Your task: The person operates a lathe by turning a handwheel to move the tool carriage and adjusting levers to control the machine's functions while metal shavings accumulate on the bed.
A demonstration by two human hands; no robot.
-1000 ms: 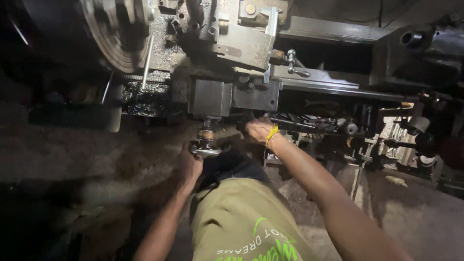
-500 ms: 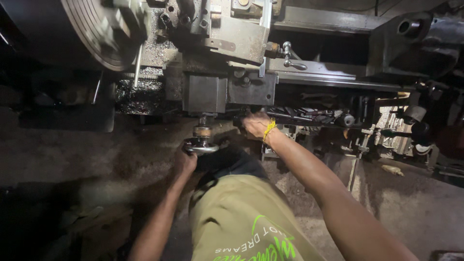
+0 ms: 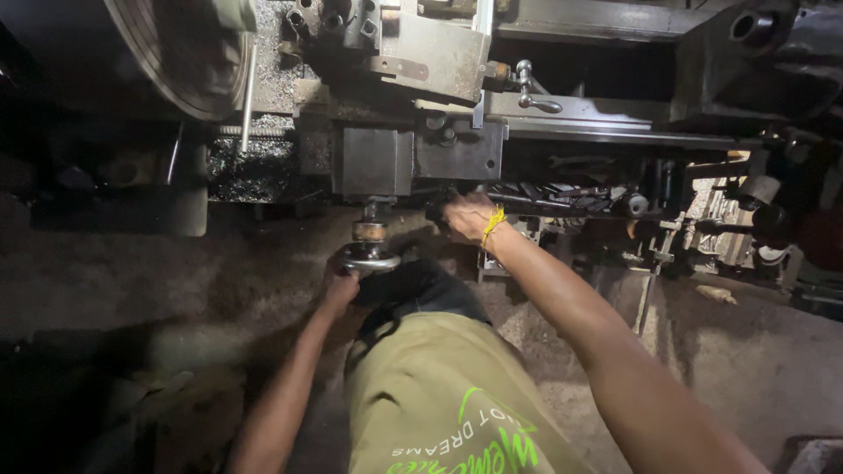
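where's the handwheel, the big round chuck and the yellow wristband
handwheel point(image 3: 370, 260), head view, on its shiny metal rim
round chuck point(image 3: 176, 61), head view, on its flat grey face
yellow wristband point(image 3: 493, 224), head view, on the band across the right wrist

Dim overall; warm light falling from roughly 12 o'clock onto the lathe carriage point(image 3: 413, 158) and the forearms. Brightest at centre, on the olive shirt point(image 3: 439, 404) and the right hand point(image 3: 465, 218). Deep shadow from 7 to 10 o'clock, floor point(image 3: 132, 290) detail nearly lost. Mild glare on the chuck point(image 3: 176, 61) rim at 11 o'clock and on the handwheel point(image 3: 371, 260). Slight wide-angle bending at the edges. Soft focus and noise in dark corners.
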